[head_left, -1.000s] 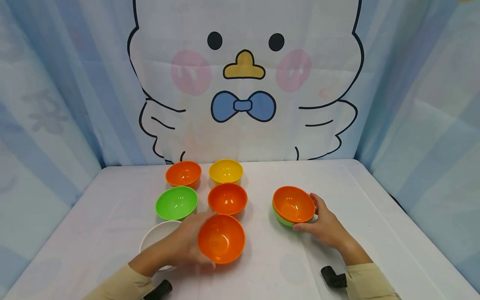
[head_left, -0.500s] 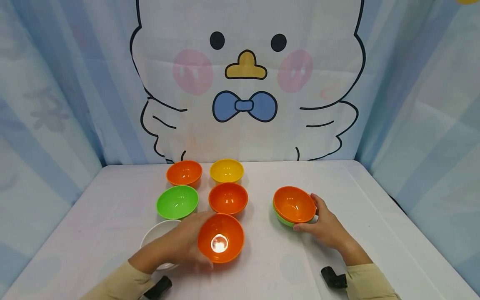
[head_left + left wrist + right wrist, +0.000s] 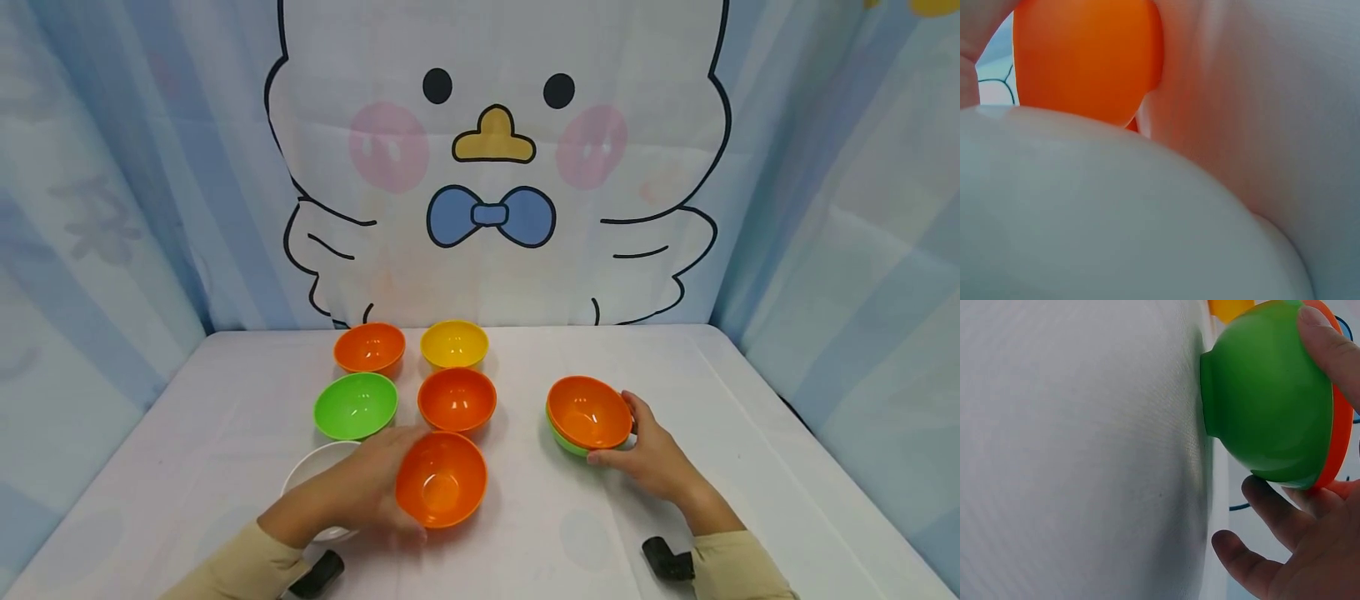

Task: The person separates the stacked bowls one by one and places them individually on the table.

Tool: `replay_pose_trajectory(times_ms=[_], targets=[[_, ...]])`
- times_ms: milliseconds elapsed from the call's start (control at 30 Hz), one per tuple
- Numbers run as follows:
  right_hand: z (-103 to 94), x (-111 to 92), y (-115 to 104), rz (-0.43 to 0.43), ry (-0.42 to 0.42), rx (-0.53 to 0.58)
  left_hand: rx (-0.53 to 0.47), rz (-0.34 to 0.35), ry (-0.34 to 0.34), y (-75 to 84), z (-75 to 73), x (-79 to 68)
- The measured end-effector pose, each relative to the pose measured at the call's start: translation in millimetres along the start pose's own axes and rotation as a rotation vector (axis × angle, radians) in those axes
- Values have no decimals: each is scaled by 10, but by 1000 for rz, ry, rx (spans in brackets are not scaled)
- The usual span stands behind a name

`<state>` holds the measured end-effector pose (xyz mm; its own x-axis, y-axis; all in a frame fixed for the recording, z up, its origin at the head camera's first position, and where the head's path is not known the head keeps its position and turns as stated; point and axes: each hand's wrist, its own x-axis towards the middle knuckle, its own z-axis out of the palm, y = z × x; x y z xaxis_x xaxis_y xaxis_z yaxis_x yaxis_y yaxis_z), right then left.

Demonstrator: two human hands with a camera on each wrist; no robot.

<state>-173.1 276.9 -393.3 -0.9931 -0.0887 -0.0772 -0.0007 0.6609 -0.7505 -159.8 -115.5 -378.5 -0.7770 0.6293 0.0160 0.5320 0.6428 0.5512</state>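
Note:
My left hand (image 3: 375, 483) holds the left side of the nearest orange bowl (image 3: 442, 482), thumb toward me and fingers at its far side. In the left wrist view this bowl (image 3: 1085, 56) shows its outer wall, partly behind the white bowl (image 3: 1085, 206). My forearm and hand cover much of the white bowl (image 3: 318, 467) in the head view. On the right, my right hand (image 3: 656, 454) grips a green bowl (image 3: 1272, 400) with another orange bowl (image 3: 588, 412) nested in it. The thumb lies on the green wall near the rim; the fingers support the opposite side.
Behind the left hand stand a green bowl (image 3: 356, 406), an orange bowl (image 3: 457, 400), a farther orange bowl (image 3: 370, 347) and a yellow bowl (image 3: 454, 344). All are on a white-covered table (image 3: 750, 433). Printed curtains (image 3: 97, 208) enclose the back and sides.

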Motion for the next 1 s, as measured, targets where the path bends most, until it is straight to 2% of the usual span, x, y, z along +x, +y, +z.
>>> replay_pose_trajectory(times_ms=[433,1000], targets=[[27,3,65,-6,9,3,14,21,-6,-23,34,9],[2,-6,23,-24,12,-4,-7,-51,-37,35,-34,7]])
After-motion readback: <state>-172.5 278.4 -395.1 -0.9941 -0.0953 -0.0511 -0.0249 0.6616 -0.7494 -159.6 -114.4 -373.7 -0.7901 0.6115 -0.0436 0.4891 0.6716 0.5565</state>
